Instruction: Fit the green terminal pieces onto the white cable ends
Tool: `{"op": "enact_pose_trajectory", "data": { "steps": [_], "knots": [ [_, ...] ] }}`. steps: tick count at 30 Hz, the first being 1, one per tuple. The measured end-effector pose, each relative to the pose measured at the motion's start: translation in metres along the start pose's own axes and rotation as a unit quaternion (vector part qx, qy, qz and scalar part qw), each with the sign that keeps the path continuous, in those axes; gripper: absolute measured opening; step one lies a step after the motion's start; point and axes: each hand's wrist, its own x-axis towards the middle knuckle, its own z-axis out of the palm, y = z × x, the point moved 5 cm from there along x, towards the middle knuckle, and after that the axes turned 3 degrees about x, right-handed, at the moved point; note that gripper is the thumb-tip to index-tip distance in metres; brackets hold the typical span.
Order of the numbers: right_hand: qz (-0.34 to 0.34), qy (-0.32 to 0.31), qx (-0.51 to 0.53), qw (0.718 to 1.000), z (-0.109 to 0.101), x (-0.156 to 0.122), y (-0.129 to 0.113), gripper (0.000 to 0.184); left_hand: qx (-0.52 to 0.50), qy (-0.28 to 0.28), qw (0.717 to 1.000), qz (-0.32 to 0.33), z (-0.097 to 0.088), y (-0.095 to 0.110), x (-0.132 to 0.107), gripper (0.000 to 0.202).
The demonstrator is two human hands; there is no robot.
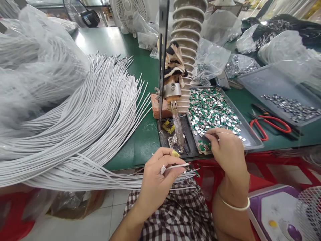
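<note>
My left hand [157, 177] is closed in a pinch on a single white wire [179, 165], whose stripped end points right, just off the table's front edge. Below it a bundle of white wires [82, 110] fans across the green table and over my lap. My right hand [227, 150] is at the near edge of a grey tray [250, 142] of small green and silver parts [213, 112], fingers curled and pinched together on something too small to make out. A soldering iron [177, 125] on a stand sits between the hands, above a dark plate.
A second grey tray [265, 82] with metal pieces lies at the right, red-handled scissors [272, 124] beside it. Plastic bags [213, 57] of parts crowd the back, behind a ribbed white duct [187, 40]. A fan [130, 11] stands at the far edge.
</note>
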Motion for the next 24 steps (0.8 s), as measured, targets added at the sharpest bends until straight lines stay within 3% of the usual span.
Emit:
{"op": "enact_pose_trajectory", "data": {
  "steps": [2, 4, 7, 10, 17, 21, 24],
  "knots": [
    [-0.032, 0.017, 0.055, 0.998, -0.007, -0.007, -0.013, 0.018, -0.023, 0.017, 0.999, -0.016, -0.001, -0.002, 0.001, 0.013],
    [-0.058, 0.011, 0.172, 0.983, -0.012, -0.019, -0.032, 0.017, -0.052, 0.023, 0.998, -0.029, -0.002, -0.002, 0.003, 0.018],
    [-0.019, -0.039, 0.354, 0.934, -0.011, -0.038, -0.057, 0.015, -0.064, 0.020, 0.997, -0.037, -0.004, 0.002, 0.005, 0.021],
    [0.017, -0.029, 0.438, 0.898, -0.006, -0.051, -0.072, 0.003, -0.055, 0.023, 0.998, -0.037, -0.005, 0.007, 0.006, 0.020],
    [0.020, 0.016, 0.464, 0.886, 0.001, -0.056, -0.078, 0.006, -0.079, 0.051, 0.995, -0.030, -0.005, 0.012, 0.009, 0.016],
    [-0.002, 0.034, 0.444, 0.895, -0.002, -0.058, -0.079, 0.008, -0.080, 0.052, 0.995, -0.024, -0.007, 0.015, 0.010, 0.015],
    [-0.033, 0.036, 0.386, 0.921, -0.004, -0.061, -0.079, 0.010, -0.073, 0.054, 0.996, -0.022, -0.007, 0.018, 0.012, 0.016]
  ]
}}
